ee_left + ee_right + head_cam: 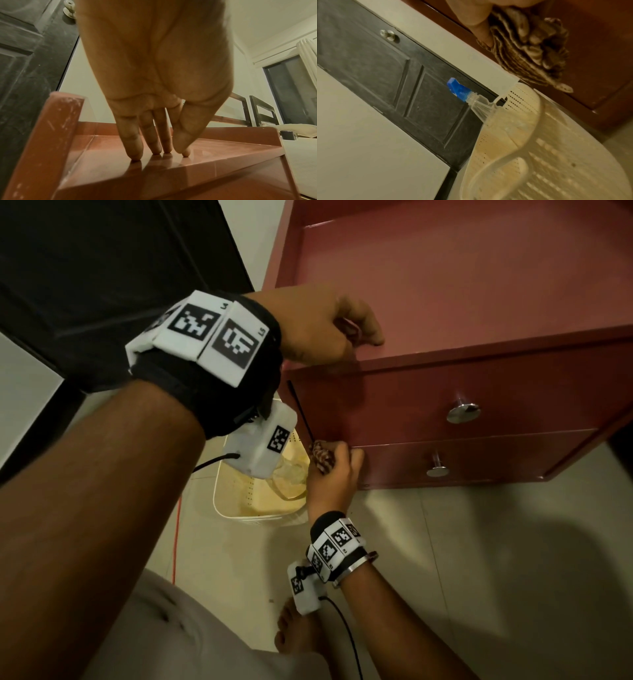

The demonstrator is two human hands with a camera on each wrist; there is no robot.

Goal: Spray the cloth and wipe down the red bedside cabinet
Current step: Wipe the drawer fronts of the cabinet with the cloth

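The red bedside cabinet (462,289) has a rimmed top and two drawers with metal knobs. My left hand (363,333) stands at the top's front left corner; in the left wrist view its straight fingertips (135,155) touch the cabinet top (214,152) and hold nothing. Lower down, my right hand (337,463) grips a bunched brown striped cloth (322,457) against the left edge of the cabinet front, where the two drawers meet. The cloth (527,47) hangs below my right fingers (476,16). The clear spray bottle with a blue head (457,89) stands in a basket.
A cream perforated plastic basket (236,508) stands on the tiled floor just left of the cabinet, under my left wrist. A black door (102,268) stands on the left. An orange cable (176,535) runs across the floor. My bare foot (294,631) is near the bottom.
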